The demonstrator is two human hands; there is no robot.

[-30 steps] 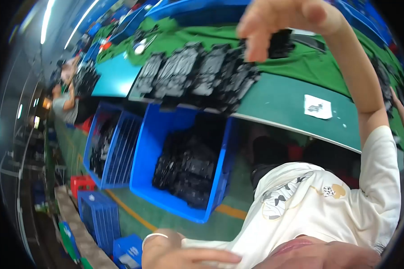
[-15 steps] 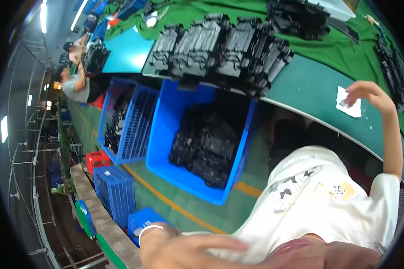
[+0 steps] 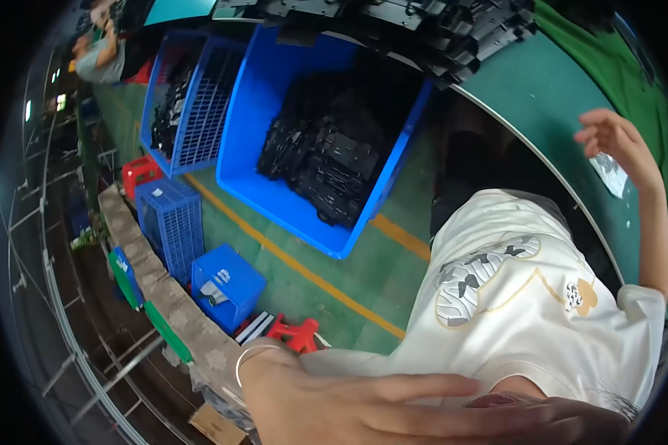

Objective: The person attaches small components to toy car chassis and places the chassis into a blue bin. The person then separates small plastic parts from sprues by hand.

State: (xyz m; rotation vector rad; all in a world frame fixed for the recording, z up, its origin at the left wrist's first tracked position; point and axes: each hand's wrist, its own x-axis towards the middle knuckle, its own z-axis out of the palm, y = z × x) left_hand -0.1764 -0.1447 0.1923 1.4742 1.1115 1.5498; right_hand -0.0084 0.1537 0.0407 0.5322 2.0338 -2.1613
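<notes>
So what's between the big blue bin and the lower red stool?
Just green floor crossed by a yellow line between big blue bin and red stool, seen in the head view.

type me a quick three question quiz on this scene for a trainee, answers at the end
1. True or false: the right hand is inside the large blue bin.
2. Fill in the blank: the wrist of the left hand wears a thin ____ band.
3. Multiple choice: what colour are the parts in the bin? a) white b) black c) red

Key:
1. False; it is over the green tabletop.
2. White.
3. b.
</notes>
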